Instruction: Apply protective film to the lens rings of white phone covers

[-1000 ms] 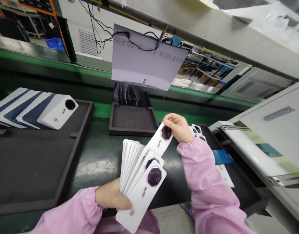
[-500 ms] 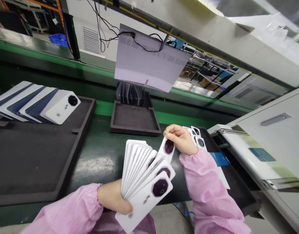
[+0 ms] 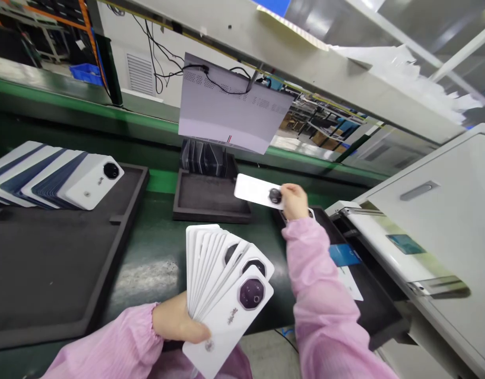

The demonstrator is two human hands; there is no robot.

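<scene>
My left hand (image 3: 178, 320) is closed around a fanned stack of thin white phone back covers (image 3: 222, 337), low in the middle of the view. The front covers show dark camera windows at their upper ends. My right hand (image 3: 294, 201) pinches a single white phone back cover (image 3: 255, 190) by its camera end. That cover is apart from the fan and lies nearly level above the bench, pointing left. Behind the right hand, part of another white cover shows at the right-hand dark tray (image 3: 384, 310); the hand and sleeve hide much of that area.
At the left, a large dark tray (image 3: 37, 268) bears a leaning row of white covers (image 3: 94, 181) with blue-grey layers between. A small dark tray (image 3: 206, 197) with upright dark pieces (image 3: 205, 158) stands below a monitor (image 3: 226, 110). A white cabinet (image 3: 443, 226) borders the right.
My right hand has drawn one cover out of the fan and moved it up, turning it nearly level. The left hand keeps its hold on the rest. The view has shifted slightly.
</scene>
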